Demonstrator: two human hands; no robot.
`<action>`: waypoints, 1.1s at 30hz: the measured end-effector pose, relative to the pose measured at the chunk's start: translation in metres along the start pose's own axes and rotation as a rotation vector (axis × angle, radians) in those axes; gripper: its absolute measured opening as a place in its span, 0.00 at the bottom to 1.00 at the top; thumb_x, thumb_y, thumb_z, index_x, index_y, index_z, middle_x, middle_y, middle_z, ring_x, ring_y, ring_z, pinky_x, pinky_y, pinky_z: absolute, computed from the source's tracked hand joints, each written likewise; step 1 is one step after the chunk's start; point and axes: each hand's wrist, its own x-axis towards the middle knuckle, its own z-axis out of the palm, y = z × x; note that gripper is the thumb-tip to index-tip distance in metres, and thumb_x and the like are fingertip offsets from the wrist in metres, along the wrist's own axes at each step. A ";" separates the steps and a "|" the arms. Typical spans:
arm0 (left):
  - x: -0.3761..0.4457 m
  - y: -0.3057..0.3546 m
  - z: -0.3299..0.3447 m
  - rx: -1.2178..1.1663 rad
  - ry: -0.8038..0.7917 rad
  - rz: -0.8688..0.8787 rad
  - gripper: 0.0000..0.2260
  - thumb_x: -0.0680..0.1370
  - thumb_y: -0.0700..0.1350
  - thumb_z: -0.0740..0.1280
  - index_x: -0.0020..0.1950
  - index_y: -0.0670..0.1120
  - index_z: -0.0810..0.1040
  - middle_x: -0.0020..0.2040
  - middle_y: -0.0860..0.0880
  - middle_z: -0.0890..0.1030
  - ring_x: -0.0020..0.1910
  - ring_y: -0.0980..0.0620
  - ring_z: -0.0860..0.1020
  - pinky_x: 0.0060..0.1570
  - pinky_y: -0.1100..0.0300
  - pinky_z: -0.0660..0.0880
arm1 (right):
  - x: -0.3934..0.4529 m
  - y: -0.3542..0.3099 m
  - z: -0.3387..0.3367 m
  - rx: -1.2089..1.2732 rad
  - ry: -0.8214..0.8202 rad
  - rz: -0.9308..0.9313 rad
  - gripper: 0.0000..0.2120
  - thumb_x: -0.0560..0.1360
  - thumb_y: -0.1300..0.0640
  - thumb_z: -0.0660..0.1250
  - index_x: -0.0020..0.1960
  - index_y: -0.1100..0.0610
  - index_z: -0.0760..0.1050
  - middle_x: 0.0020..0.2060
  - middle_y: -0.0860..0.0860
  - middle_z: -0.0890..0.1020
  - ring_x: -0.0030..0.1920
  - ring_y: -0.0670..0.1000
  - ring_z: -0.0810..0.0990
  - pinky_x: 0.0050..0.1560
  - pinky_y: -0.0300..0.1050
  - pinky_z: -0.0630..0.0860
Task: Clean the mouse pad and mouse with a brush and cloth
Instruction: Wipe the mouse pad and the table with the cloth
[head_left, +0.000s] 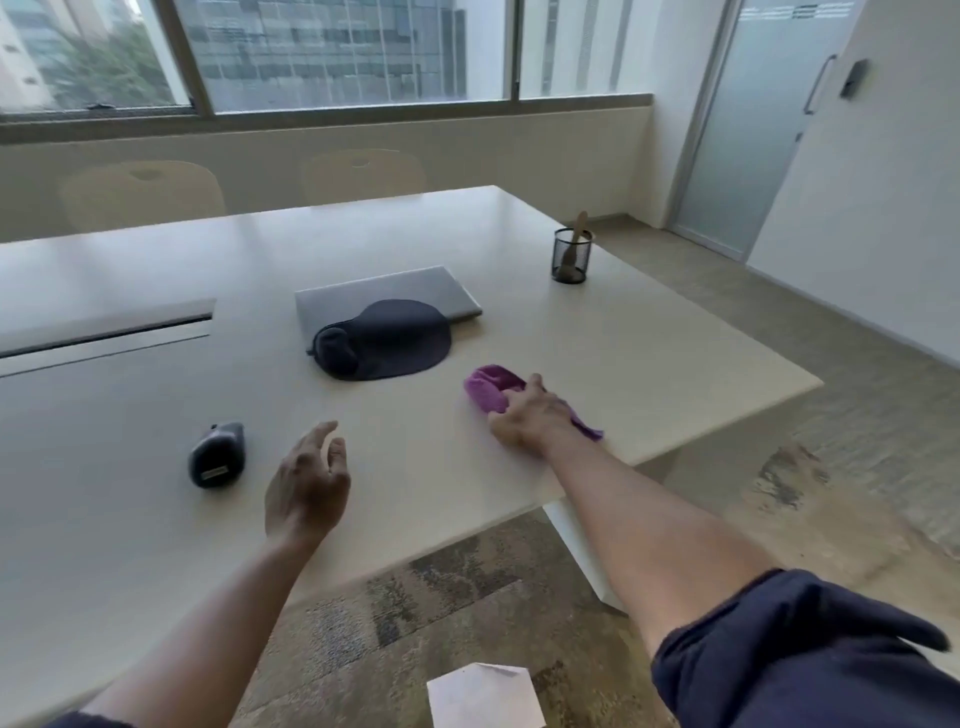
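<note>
A dark mouse pad (389, 340) with a wrist rest lies mid-table, partly over a closed grey laptop (415, 293). The dark mouse (217, 454) lies on the table to the left, apart from the pad. A purple cloth (488, 387) sits near the table's front right edge, and my right hand (530, 415) grips it with curled fingers. My left hand (309, 486) hovers over the table right of the mouse, fingers relaxed and holding nothing. A wooden-handled brush (576, 234) stands in a black mesh cup (571, 257) at the far right.
The white table (649, 338) ends in a corner at the right, with carpet floor below. Two chairs (140, 195) stand behind the table under the windows. A cable slot (104, 332) is set in the table at left. A white paper (483, 696) lies on the floor.
</note>
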 end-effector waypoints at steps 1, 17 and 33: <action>-0.003 -0.006 -0.005 -0.008 0.017 0.000 0.16 0.82 0.50 0.57 0.69 0.51 0.73 0.68 0.45 0.76 0.63 0.41 0.76 0.58 0.51 0.72 | 0.001 -0.020 0.006 -0.004 -0.019 -0.059 0.25 0.75 0.44 0.57 0.69 0.51 0.72 0.69 0.61 0.63 0.67 0.65 0.71 0.70 0.55 0.65; -0.043 -0.053 -0.047 -0.169 0.108 -0.067 0.22 0.83 0.58 0.51 0.74 0.52 0.67 0.70 0.44 0.74 0.66 0.40 0.74 0.62 0.49 0.70 | -0.056 -0.141 0.050 0.132 -0.589 -0.629 0.24 0.69 0.72 0.59 0.59 0.57 0.82 0.60 0.52 0.82 0.53 0.50 0.80 0.50 0.39 0.79; -0.045 -0.047 -0.041 0.007 0.043 -0.002 0.19 0.83 0.54 0.54 0.71 0.51 0.71 0.69 0.45 0.75 0.63 0.41 0.76 0.58 0.51 0.73 | -0.048 -0.115 -0.002 0.021 0.106 -0.354 0.17 0.71 0.47 0.65 0.58 0.50 0.76 0.55 0.53 0.77 0.56 0.56 0.78 0.55 0.47 0.75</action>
